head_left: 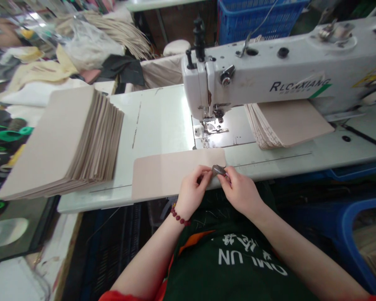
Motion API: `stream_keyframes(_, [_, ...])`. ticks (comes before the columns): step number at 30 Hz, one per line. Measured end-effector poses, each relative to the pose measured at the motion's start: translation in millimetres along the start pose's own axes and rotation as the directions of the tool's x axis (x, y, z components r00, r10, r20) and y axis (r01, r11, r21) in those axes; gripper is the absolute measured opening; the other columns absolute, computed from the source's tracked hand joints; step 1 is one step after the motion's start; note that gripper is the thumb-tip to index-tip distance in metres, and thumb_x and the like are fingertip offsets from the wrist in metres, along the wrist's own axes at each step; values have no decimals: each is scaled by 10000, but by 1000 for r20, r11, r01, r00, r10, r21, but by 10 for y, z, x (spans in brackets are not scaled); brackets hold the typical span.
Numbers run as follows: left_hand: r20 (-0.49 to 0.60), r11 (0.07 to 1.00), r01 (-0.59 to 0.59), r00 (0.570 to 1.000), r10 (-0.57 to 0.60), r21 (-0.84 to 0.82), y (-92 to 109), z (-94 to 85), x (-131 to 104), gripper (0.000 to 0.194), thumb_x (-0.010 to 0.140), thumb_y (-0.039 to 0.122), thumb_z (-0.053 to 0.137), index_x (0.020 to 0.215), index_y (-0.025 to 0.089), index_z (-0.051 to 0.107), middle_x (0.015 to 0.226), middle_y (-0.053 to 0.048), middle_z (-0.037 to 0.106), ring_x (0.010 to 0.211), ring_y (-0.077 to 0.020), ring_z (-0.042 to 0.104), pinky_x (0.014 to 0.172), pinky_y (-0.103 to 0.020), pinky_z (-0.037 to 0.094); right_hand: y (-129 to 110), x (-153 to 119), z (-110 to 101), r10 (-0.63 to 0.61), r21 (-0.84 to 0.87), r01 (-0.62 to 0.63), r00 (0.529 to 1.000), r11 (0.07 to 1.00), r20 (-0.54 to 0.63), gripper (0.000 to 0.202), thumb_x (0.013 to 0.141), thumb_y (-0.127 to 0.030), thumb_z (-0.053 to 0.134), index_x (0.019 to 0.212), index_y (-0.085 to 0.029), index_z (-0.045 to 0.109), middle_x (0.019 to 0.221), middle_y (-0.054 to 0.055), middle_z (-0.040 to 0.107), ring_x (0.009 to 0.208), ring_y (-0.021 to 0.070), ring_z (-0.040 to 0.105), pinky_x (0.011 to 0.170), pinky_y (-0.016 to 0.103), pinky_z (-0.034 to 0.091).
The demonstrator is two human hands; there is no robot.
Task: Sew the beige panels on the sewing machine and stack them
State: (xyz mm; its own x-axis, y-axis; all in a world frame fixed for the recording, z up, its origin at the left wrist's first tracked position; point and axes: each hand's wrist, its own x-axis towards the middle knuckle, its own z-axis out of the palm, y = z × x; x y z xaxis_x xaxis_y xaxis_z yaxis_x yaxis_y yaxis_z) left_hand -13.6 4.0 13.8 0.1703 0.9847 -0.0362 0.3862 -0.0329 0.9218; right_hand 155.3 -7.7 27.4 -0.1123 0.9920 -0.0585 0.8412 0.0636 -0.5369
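Here my left hand [192, 188] and right hand [242, 190] pinch tight on one small dark piece [218, 170], likely for control, by the beige panel [163, 173].

Plain beige panel [163, 173], dark grey small piece [218, 170]

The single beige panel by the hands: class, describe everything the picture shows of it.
The beige panel is a long, thin sheet, perhaps leather or coated cloth, with rounded far corners. It lies flat along the front edge of the pale table, its right end in front of the sewing machine. The left hand and right hand pinch a small dark object at that end, hiding part of the panel's near edge; whether they touch it is unclear.
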Motion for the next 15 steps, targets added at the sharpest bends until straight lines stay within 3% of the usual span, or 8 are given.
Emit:
stream_keyframes(4, [0, 976, -144, 989, 146, 165, -49, 39, -58, 118, 961, 292, 564, 978, 213, 651, 938, -35, 690, 891, -185, 633, 805, -306, 493, 195, -93, -37, 10, 60, -11, 1000, 998, 27, 171, 923, -397, 535, 885, -232, 552, 715, -13, 649, 614, 171, 586, 553, 276, 314])
stream_keyframes(7, [15, 930, -284, 957, 289, 231, -98, 96, -105, 72, 947, 242, 591, 940, 214, 657, 1008, -46, 689, 977, -200, 611, 884, -353, 477, 428, -197, -20, 108, 289, -117, 993, 950, 48, 300, 859, -480, 613, 731, -226, 517, 624, -32, 573, 580, 145, 521, 558, 262, 349])
stream_keyframes(11, [52, 856, -365, 926, 373, 365, -155, 163, -158, 60, 935, 211, 609, 901, 221, 658, 1027, -38, 689, 977, -210, 589, 896, -393, 441, 557, -268, 115, 220, 656, -284, 959, 699, 181, 424, 907, -580, 494, 788, -193, 617, 580, -24, 560, 470, 110, 411, 483, 255, 329])
stream_keyframes(15, [101, 827, -371, 926, 364, 423, -156, 172, -165, 43, 930, 222, 621, 895, 217, 646, 1009, -34, 683, 981, -217, 570, 892, -397, 420, 472, -243, 261, 226, 764, -356, 934, 538, 275, 402, 860, -550, 590, 918, -165, 692, 566, -30, 557, 431, 88, 358, 437, 242, 281])
